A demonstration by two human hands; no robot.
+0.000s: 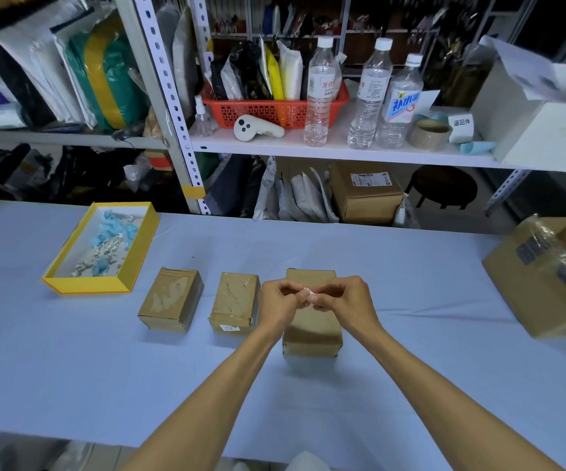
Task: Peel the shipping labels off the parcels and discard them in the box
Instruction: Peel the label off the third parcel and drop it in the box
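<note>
Head view: left hand (283, 300) and right hand (346, 297) both pinch a crumpled white label scrap (309, 294) over the rightmost brown cardboard parcel (312, 334); all three parcel tops look stripped, likely near done; scrap not yet in yellow-walled box (84, 287), well left on blue counter (410, 283)

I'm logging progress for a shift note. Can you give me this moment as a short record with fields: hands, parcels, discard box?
hands: left hand and right hand together pinch a crumpled white label scrap
where: above the right parcel
parcels: three in a row on the table, with left parcel and middle parcel untouched
discard box: yellow box, left of the parcels, holding blue and white scraps
</note>
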